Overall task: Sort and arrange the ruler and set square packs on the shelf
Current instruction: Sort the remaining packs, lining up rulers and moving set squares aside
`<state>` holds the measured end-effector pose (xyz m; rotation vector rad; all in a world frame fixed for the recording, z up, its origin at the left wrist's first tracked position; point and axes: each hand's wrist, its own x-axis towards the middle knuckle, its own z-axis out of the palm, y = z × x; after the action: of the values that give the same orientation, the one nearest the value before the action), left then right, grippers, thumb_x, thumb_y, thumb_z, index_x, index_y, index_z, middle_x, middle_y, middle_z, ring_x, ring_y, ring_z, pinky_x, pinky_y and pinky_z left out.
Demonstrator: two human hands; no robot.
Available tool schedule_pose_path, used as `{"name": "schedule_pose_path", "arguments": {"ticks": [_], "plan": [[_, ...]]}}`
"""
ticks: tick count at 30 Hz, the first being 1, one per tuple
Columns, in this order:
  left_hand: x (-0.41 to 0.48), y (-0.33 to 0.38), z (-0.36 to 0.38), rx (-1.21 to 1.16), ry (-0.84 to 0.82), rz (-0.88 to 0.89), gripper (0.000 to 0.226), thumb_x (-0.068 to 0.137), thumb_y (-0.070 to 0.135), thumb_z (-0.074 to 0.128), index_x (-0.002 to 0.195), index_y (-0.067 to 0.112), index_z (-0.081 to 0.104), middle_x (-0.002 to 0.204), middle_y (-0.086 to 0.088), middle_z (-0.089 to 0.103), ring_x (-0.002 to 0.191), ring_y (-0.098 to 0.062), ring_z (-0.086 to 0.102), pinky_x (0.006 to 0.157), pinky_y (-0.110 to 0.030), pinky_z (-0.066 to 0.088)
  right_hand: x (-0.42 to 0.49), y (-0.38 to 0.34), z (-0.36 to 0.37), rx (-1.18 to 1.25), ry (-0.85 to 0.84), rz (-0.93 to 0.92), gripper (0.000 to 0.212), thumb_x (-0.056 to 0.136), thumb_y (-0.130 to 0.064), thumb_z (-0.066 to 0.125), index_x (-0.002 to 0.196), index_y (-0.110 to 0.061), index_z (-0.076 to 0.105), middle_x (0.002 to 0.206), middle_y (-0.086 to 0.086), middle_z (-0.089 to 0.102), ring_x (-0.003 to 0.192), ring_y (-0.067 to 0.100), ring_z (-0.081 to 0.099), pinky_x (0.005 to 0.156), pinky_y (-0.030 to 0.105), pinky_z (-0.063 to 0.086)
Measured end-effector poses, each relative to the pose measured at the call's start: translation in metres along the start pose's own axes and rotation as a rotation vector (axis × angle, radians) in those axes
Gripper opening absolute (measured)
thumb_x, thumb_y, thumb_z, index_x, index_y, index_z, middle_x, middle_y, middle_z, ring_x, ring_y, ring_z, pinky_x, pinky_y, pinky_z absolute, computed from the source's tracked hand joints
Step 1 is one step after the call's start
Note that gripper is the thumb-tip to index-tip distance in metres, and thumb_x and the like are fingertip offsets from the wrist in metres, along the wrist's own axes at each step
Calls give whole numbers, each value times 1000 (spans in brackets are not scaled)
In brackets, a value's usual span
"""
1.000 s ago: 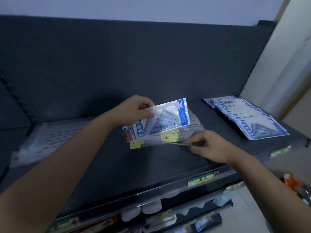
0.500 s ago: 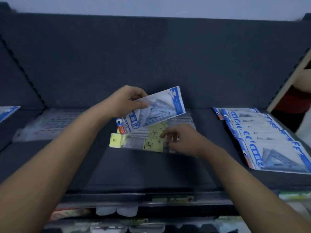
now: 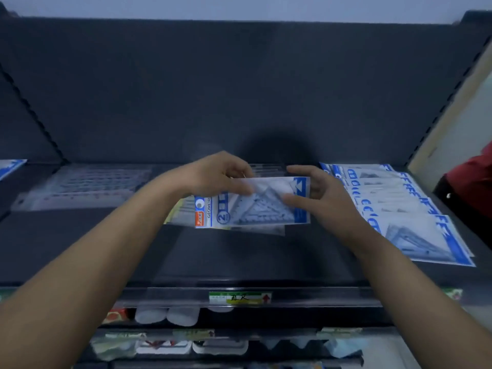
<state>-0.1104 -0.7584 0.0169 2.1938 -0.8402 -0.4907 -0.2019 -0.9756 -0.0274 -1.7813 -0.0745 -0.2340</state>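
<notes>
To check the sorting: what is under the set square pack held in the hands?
Below the set square pack, clear ruler packs with a yellow edge peek out on the shelf. The pack covers their middle, so their number cannot be told.

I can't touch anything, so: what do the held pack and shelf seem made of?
The set square pack looks like thin glossy plastic film, printed blue and white, see-through in the middle. The shelf looks like dark matte painted metal, though the dim light leaves that open.
</notes>
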Motion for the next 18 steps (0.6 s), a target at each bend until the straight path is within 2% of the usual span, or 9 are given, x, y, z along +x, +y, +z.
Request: {"name": "schedule_pose_path", "arguments": {"ticks": [3, 6, 8, 10, 12, 13, 15, 17, 18], "plan": [[22, 20, 30, -27, -6, 48, 8, 84, 14, 74, 90, 17, 70, 85, -4, 73, 65, 2, 64, 62, -13, 49, -12, 0, -32, -103, 42, 43, 40, 74, 1, 76, 106, -20, 67, 92, 4, 73, 80, 15, 69, 73, 27, 58], [46, 43, 62, -13, 23, 94, 15, 81, 15, 77, 94, 13, 70, 84, -2, 71, 58, 8, 60, 54, -7, 44, -22, 5, -75, -241, 111, 99, 39, 71, 1, 78, 91, -30, 67, 98, 2, 71, 79, 19, 67, 75, 29, 58], [63, 60, 84, -5, 16, 119, 18, 80, 15, 78, 95, 12, 69, 85, 0, 69, 60, 9, 59, 54, -7, 43, -29, 9, -105, -269, 126, 124, 39, 70, 1, 79, 88, -32, 67, 100, 0, 69, 74, 20, 66, 70, 31, 58], [78, 76, 107, -9, 1, 134, 24, 77, 16, 80, 98, 12, 68, 90, 1, 68, 62, 11, 58, 56, -6, 42, -38, 17, -137, -337, 135, 129, 39, 69, -1, 80, 88, -32, 67, 98, -5, 67, 62, 12, 60, 63, 26, 56], [91, 90, 131, 20, 4, 155, 32, 75, 16, 82, 102, 10, 66, 93, 2, 65, 60, 15, 54, 57, -2, 39, -47, 27, -169, -439, 131, 154, 36, 69, -5, 81, 92, -28, 67, 78, -2, 64, 45, 9, 44, 48, 21, 45], [97, 96, 143, 45, 8, 169, 36, 74, 16, 83, 104, 10, 66, 94, 3, 63, 59, 17, 52, 57, -1, 37, -50, 33, -182, -493, 124, 167, 35, 69, -5, 81, 95, -25, 68, 71, 3, 61, 44, 12, 42, 47, 23, 42], [107, 104, 164, 116, 6, 175, 41, 73, 17, 84, 108, 12, 64, 97, 6, 60, 62, 22, 48, 58, 0, 35, -57, 42, -201, -610, 117, 172, 33, 70, -3, 78, 95, -21, 66, 82, 6, 64, 62, 20, 54, 59, 29, 47], [114, 108, 179, 205, 2, 160, 43, 73, 19, 83, 111, 15, 62, 103, 9, 57, 69, 21, 47, 60, 1, 35, -64, 50, -210, -711, 99, 150, 33, 71, -1, 71, 94, -24, 65, 99, 0, 62, 85, 14, 54, 72, 25, 40], [116, 109, 183, 239, 6, 145, 44, 74, 20, 82, 112, 18, 61, 106, 11, 55, 71, 16, 49, 61, 0, 36, -67, 53, -212, -738, 80, 140, 33, 71, -1, 69, 94, -24, 64, 101, -1, 60, 89, 11, 52, 74, 22, 36]]}}
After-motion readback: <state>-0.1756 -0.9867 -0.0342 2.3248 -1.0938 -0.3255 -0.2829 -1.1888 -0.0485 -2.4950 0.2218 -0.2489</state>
